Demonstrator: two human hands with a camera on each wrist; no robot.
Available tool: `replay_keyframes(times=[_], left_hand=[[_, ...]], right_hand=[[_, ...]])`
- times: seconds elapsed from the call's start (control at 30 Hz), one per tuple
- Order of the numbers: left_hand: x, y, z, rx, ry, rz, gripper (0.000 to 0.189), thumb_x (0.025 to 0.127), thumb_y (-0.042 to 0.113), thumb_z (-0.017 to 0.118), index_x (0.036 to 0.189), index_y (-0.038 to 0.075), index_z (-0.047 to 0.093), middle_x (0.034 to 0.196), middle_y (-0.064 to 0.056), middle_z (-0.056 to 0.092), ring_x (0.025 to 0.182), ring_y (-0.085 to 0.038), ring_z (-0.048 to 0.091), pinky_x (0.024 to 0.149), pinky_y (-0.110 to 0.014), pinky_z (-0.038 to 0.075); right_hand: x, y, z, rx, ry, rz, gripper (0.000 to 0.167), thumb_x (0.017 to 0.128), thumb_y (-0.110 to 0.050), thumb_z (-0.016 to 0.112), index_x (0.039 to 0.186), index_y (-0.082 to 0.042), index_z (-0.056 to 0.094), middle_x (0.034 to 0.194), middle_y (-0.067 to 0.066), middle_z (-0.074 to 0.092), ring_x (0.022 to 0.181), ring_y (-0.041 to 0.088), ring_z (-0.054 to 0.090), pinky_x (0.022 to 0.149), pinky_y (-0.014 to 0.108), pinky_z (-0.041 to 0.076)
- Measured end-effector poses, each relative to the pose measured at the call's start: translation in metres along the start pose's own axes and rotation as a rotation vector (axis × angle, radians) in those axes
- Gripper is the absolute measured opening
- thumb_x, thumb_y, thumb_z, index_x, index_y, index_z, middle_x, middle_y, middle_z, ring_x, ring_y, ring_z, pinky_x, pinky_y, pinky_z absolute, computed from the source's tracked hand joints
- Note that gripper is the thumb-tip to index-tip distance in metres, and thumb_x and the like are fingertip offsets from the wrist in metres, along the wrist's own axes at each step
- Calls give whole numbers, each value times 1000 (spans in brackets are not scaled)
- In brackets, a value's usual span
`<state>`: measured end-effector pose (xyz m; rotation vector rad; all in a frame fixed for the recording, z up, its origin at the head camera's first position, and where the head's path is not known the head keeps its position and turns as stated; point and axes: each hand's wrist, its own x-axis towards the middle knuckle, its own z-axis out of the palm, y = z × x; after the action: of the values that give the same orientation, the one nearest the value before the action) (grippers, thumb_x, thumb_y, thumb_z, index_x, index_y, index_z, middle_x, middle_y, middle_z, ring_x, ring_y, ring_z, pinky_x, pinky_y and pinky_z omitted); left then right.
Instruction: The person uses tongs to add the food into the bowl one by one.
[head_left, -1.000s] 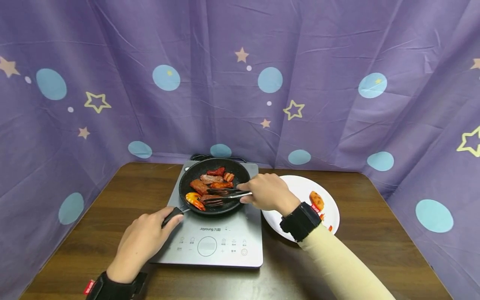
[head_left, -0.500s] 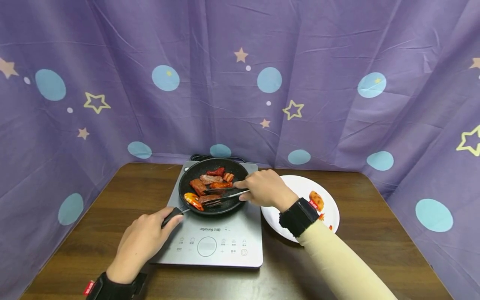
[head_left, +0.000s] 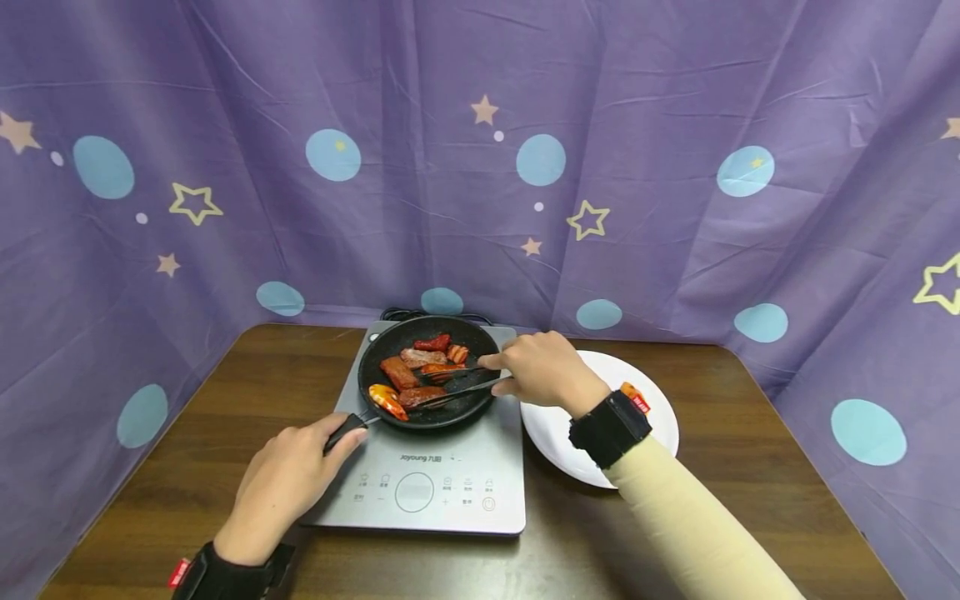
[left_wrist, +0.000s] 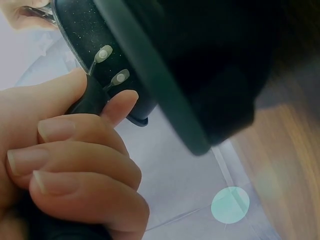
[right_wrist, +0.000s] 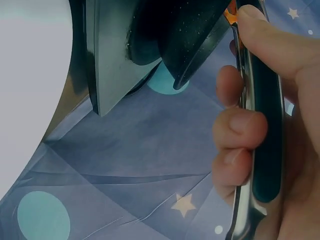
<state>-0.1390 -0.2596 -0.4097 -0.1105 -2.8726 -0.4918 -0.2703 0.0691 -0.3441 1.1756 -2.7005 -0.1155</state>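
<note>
My left hand [head_left: 288, 467] grips the black handle [head_left: 347, 432] of a frying pan [head_left: 393, 343], fingers curled round it in the left wrist view. My right hand [head_left: 546, 371] holds metal tongs [head_left: 468, 389] with dark grip panels, thumb on one side and fingers on the other in the right wrist view. The tongs' two arms are spread apart over the pan. The upper arm overlaps a glossy orange-brown piece [head_left: 441, 372]; the lower one reaches a brown meat slice [head_left: 422, 396]. A shrimp [head_left: 387, 402] lies at the near left, beside another brown slab [head_left: 399, 372].
The pan sits on a silver induction cooker [head_left: 465, 475] with touch controls along its front. To the right is a white plate [head_left: 551, 437] with a browned piece of food [head_left: 630, 389] partly hidden by my wrist strap. Behind the wooden table [head_left: 750, 467] hangs a purple curtain [head_left: 450, 167].
My right hand has shifted slightly right and away from me. The tongs' arms have spread wider, the upper one now over the orange-brown piece. My left hand stays on the handle.
</note>
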Motion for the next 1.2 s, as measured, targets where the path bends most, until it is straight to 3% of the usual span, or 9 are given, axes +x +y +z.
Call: replay_keyframes(times=[0.43, 0.6, 0.83, 1.2], left_hand=[[0, 0, 0, -3, -12, -10, 48, 102, 46, 72, 131, 8, 75, 110, -23, 78, 89, -44, 77, 58, -54, 56], [0, 0, 0, -6, -17, -12, 49, 102, 46, 71, 132, 8, 74, 111, -24, 78, 89, -44, 77, 58, -54, 56], [1, 1, -1, -5, -16, -10, 49, 102, 46, 71, 132, 7, 74, 111, -24, 77, 89, -45, 76, 59, -54, 56], [1, 0, 0, -6, -6, 0, 51, 102, 49, 70, 132, 8, 75, 111, -24, 77, 87, -45, 76, 58, -54, 55]], right_hand=[[-2, -1, 5, 20, 45, -17, 44, 90, -46, 84, 132, -35, 76, 95, -4, 75, 80, 27, 73, 62, 46, 56], [-11, 4, 0, 30, 64, -25, 42, 93, -46, 82, 133, -32, 76, 94, -4, 74, 79, 25, 72, 59, 45, 55], [-43, 26, -12, 103, 123, 47, 43, 96, -42, 79, 137, -29, 73, 96, -8, 74, 69, 12, 65, 56, 38, 49], [-109, 75, -15, 65, 124, 251, 47, 101, -43, 72, 141, -19, 70, 112, 8, 78, 87, 29, 74, 62, 48, 55]])
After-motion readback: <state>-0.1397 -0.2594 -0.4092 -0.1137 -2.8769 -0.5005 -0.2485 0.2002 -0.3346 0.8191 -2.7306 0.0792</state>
